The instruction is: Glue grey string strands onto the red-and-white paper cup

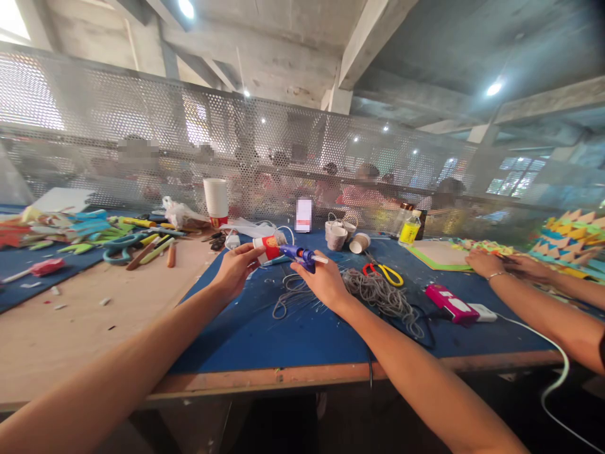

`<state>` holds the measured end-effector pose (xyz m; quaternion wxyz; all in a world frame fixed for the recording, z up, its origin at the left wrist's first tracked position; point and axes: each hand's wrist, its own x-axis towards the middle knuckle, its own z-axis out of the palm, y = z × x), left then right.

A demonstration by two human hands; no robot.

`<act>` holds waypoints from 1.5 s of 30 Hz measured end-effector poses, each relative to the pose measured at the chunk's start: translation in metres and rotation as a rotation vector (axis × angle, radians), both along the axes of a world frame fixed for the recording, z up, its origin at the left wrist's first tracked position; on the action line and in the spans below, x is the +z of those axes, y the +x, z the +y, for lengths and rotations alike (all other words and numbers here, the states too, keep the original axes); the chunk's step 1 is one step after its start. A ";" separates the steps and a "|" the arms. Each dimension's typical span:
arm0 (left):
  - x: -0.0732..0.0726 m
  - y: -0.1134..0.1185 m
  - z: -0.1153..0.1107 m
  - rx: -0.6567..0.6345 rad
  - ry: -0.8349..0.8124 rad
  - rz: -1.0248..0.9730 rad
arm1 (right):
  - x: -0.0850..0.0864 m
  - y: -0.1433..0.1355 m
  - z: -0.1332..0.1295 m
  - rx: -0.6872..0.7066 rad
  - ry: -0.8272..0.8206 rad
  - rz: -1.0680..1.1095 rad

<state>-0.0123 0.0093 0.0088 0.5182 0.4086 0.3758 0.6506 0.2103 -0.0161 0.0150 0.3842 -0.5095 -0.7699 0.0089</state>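
Head view: my left fingers point(254, 251), narrowly parted, pinched a red-and-white paper cup point(271, 250) over the worktop point(265, 343), at nine o'clock from the glue gun point(297, 254) my right fingers point(302, 272) wrapped. I judged the cup light, crushable, best held near its end; its long axis ran roughly nine-to-three, mouth unclear; the gun pointed towards nine.

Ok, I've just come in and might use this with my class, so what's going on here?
A person's left hand holds a red-and-white paper cup, and the right hand grips a blue glue gun, its nozzle turned toward the cup; whether they touch is too small to tell. Loose grey cord lies beside the right hand, near scissors. Farther back are small cups, one on its side. At the right, another person's hands are also over the table.
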 end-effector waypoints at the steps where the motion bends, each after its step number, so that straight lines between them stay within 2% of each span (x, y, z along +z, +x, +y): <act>1: 0.000 0.000 0.000 0.000 0.000 0.001 | 0.000 0.000 0.000 -0.002 0.002 -0.004; 45: 0.002 -0.002 0.001 0.008 0.006 -0.010 | -0.001 0.001 0.000 -0.024 -0.011 -0.060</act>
